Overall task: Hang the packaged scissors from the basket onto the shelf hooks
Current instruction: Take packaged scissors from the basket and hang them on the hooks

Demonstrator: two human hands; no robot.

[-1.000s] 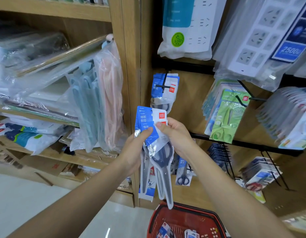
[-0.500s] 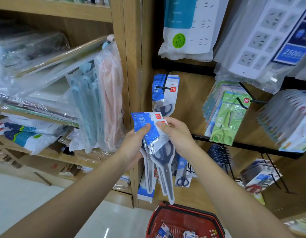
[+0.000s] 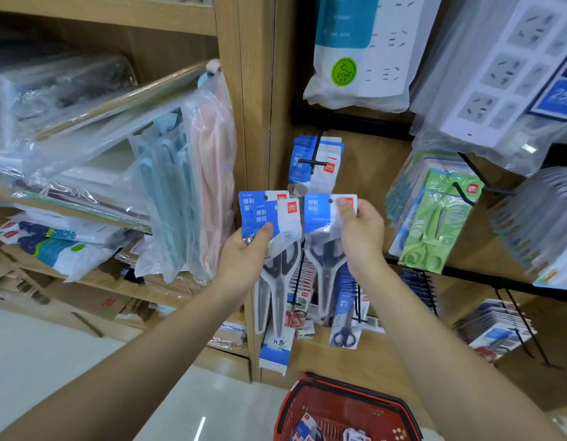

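Bundle's split now: right hand [image 3: 361,233] has peeled one scissors pack [image 3: 318,214] off, pinching its top, while left hand [image 3: 247,259] grips the other packs [image 3: 269,214] at its 9 o'clock. The hook [image 3: 316,146] sits at 12 o'clock just above, so hanging's probably next.

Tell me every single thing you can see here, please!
held scissors packs: three, blue-white, middle
hung scissors packs: several, blue-white, on black hook
green scissors packs: several, right hooks
power strips: at least two, white, top
bagged pastel goods: blue and pink, left shelf
basket: one, red, bottom
left hand: pinches two packs
right hand: pinches one pack
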